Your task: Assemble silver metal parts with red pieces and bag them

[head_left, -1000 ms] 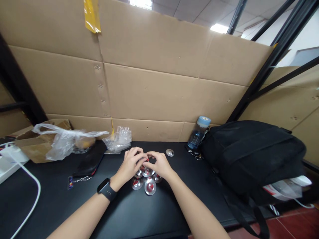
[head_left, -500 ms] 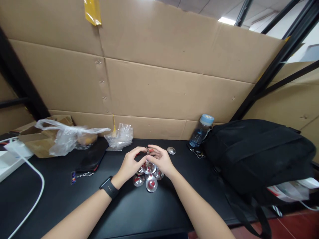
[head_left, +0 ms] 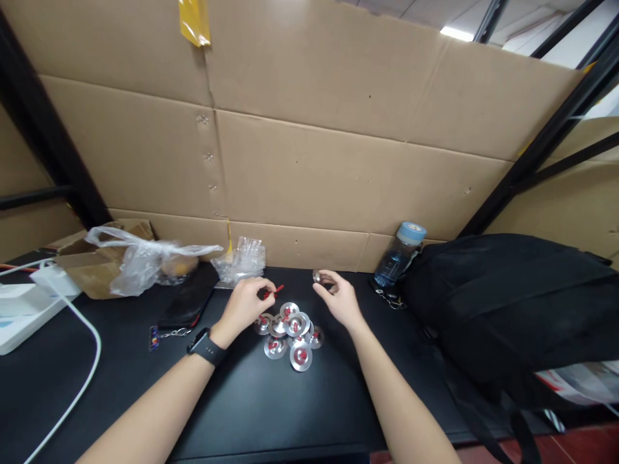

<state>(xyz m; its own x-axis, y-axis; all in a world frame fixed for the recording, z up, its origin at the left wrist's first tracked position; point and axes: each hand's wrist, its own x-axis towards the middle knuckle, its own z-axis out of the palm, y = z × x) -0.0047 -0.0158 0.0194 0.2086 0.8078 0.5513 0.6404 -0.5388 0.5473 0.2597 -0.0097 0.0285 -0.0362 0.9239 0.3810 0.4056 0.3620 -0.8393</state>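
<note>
Left hand and right hand, together over pile a second ago, now well apart. Left hand off to left, red cord in fingertips; right hand off to right, held disc at fingertips. Back of pile uncovered. Lone disc, right of pile earlier, now out of sight, right hand covering that area.

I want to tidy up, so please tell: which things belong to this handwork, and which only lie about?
Probably in use:
red cord in left hand
metal disc in right hand
piled discs

Lying about:
bottle
backpack
plastic bag
cardboard box
</note>
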